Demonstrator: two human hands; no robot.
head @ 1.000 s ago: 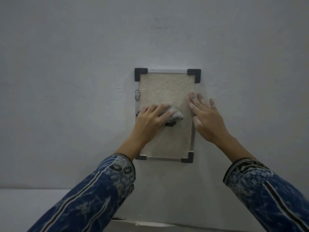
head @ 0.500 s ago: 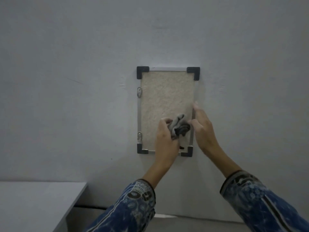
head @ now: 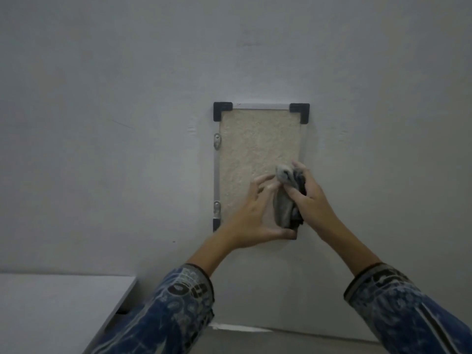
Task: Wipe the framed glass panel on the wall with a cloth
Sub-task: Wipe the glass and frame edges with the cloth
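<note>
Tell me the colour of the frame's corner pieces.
The corner pieces are black, clearest in the head view.

Left hand [head: 252, 215] loosely spread, right hand [head: 312, 200] in curled grip round cloth [head: 283, 209]

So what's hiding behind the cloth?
The lower right of the framed glass panel. The cloth, gripped by the right hand, covers that patch; the left hand hides most of the bottom edge.

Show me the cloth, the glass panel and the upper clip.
cloth [head: 283, 208]: head view, its hanging lower part.
glass panel [head: 258, 144]: head view, bare upper glass.
upper clip [head: 217, 142]: head view, its metal body.
</note>
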